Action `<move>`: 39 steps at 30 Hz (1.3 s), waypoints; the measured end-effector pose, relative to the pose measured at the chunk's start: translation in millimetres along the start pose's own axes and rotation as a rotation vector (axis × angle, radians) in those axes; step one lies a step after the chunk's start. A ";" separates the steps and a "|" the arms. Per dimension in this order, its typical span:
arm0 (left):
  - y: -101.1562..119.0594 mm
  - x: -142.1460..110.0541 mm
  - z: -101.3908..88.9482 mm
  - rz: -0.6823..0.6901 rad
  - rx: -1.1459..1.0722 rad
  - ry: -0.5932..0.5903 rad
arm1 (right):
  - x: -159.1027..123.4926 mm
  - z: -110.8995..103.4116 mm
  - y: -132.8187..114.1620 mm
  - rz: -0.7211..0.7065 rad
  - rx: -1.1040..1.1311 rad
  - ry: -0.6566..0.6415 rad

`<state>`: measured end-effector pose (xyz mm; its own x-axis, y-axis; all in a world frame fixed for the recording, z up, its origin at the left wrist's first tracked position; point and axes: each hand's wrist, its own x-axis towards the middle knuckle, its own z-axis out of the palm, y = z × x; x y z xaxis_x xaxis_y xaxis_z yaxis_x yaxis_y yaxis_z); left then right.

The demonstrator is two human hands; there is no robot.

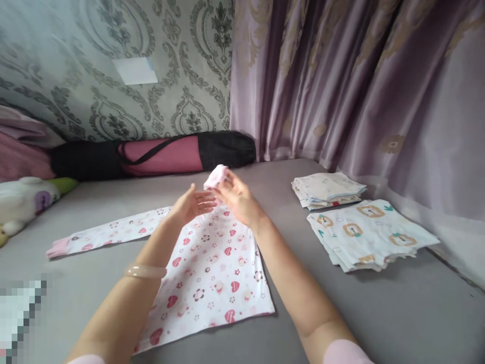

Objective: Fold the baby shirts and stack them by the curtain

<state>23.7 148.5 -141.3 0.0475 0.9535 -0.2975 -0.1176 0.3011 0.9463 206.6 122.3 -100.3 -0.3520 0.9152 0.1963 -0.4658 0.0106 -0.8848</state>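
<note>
A child's white long-sleeved shirt [212, 273] with pink hearts and flowers lies spread on the grey bed surface, hem toward me. Its left sleeve [117, 232] stretches flat to the left and ends in a pink cuff. Near the top of the shirt, my right hand [237, 199] pinches pink cloth of the shirt [215, 177], lifted above the bed. Just left of it, my left hand [193, 203] has its fingers stretched out and seems to hold nothing. Whether its fingertips touch the cloth, I cannot tell. The other sleeve is not plainly visible.
To the right lie a folded cloth stack [328, 189] and a lion-print folded garment [371, 232]. A black and pink long bag [162, 154] lies along the wall. At left is a white plush toy [22, 202]. Purple curtains [322, 76] hang at the right.
</note>
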 end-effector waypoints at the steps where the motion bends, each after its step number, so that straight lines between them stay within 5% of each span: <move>1: -0.4 -5.3 -10.8 -0.015 0.000 0.030 | -1.7 4.7 5.6 0.073 -0.061 -0.064; 5: -9.7 -16.3 -40.5 -0.060 -0.012 0.152 | -2.6 -1.7 9.6 0.224 -0.170 -0.100; 11: -23.4 -14.8 -50.6 -0.041 0.028 0.290 | 12.0 -63.0 -7.5 0.069 -0.221 0.302; 15: -26.9 -16.2 -52.6 0.032 0.087 0.384 | 17.8 -88.3 11.3 0.103 -0.490 0.408; 18: -29.5 -17.1 -57.0 0.133 0.077 0.387 | 18.4 -87.3 35.2 0.126 -0.878 0.326; 22: -35.6 -11.3 -64.0 0.130 0.169 0.482 | 11.2 -69.3 59.8 0.085 -1.294 0.058; 27: -43.7 -4.8 -67.0 0.170 0.699 0.641 | -5.5 -52.7 74.8 0.139 -1.598 -0.180; 32: -48.7 -13.7 -59.5 0.195 1.201 0.618 | -12.9 -48.8 76.9 0.179 -1.706 -0.203; 39: -44.1 -23.2 -50.8 0.033 1.336 0.616 | -8.4 -49.5 79.9 0.245 -1.772 -0.049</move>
<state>-22.6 113.6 -182.6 -0.3982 0.9163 0.0440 0.8894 0.3738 0.2632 212.6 135.4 -193.5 -0.3091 0.9509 -0.0147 0.9245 0.2969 -0.2393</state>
